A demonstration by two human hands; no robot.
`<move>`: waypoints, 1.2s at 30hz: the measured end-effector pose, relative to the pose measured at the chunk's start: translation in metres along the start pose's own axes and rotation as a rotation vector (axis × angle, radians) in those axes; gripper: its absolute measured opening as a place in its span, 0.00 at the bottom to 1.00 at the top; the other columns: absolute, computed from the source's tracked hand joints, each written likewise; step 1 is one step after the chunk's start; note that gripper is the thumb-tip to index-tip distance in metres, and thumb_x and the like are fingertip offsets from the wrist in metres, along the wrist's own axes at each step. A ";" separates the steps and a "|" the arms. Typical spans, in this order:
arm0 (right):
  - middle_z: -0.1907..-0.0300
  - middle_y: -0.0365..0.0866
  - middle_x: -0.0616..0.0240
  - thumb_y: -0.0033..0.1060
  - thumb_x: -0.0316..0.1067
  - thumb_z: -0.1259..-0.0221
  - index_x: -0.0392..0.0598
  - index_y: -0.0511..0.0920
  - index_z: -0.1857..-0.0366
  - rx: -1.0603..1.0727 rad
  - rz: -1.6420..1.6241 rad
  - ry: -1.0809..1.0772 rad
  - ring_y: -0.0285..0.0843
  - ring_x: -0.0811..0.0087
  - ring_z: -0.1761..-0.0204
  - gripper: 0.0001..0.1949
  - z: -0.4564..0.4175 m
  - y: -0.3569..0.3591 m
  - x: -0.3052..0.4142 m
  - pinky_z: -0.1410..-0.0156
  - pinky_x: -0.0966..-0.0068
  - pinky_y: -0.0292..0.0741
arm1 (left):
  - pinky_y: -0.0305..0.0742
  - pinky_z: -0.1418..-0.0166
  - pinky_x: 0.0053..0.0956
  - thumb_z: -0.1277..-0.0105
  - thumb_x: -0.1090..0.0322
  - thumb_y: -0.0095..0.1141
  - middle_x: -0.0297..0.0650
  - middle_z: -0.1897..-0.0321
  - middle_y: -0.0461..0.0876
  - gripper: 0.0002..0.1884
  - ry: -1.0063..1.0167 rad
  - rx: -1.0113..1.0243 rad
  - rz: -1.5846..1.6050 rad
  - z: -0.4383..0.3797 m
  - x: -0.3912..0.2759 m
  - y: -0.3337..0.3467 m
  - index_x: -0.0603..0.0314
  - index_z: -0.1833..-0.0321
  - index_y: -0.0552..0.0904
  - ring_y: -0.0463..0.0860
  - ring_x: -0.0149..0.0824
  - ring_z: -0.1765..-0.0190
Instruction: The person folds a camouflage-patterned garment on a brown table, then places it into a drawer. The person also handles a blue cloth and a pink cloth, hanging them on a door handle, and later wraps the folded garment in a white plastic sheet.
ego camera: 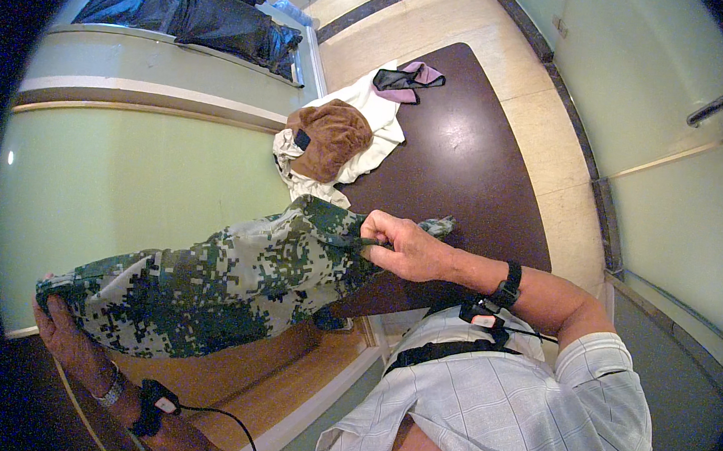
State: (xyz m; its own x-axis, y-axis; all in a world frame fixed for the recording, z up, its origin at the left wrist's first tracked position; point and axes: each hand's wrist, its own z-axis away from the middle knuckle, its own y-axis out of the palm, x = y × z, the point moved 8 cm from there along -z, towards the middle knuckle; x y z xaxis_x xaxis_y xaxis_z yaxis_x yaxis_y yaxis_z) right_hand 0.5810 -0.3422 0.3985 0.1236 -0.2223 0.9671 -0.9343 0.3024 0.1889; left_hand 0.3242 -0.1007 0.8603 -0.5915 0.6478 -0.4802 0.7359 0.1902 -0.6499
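Observation:
A camouflage-print garment [226, 279] is stretched between my two hands, slanting up from lower left to the middle. My left hand [56, 323] holds its far end at the lower left, with the fingers partly hidden by the fabric. My right hand [407, 247] is closed in a fist on the garment's other edge, above the near part of a dark brown table [460, 169]. A small piece of camouflage cloth [440, 226] shows behind my right hand. Whether it belongs to the same garment is hidden.
On the table's left side lie a white cloth [383, 133], a brown plush cloth [336, 139] and a purple item with black trim [419, 82]. A pale green panel [151, 173] borders the left. Black plastic sheeting [225, 21] covers something behind. A door handle [715, 107] juts out at right.

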 end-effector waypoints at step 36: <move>0.36 0.78 0.48 0.83 0.33 0.47 0.47 0.63 0.20 -0.182 0.714 -0.110 0.75 0.43 0.33 0.48 0.033 -0.040 -0.055 0.28 0.52 0.75 | 0.82 0.29 0.40 0.15 0.60 0.49 0.50 0.32 0.81 0.22 0.677 -0.098 -0.780 0.025 -0.065 -0.054 0.64 0.26 0.79 0.82 0.44 0.32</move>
State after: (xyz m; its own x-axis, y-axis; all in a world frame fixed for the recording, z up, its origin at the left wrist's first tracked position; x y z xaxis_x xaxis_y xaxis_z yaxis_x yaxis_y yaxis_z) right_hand 0.6002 -0.3727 0.3324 -0.5357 -0.0027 0.8444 -0.7037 0.5542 -0.4446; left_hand 0.3147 -0.1712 0.9116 -0.6280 0.5919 0.5052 0.2691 0.7744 -0.5726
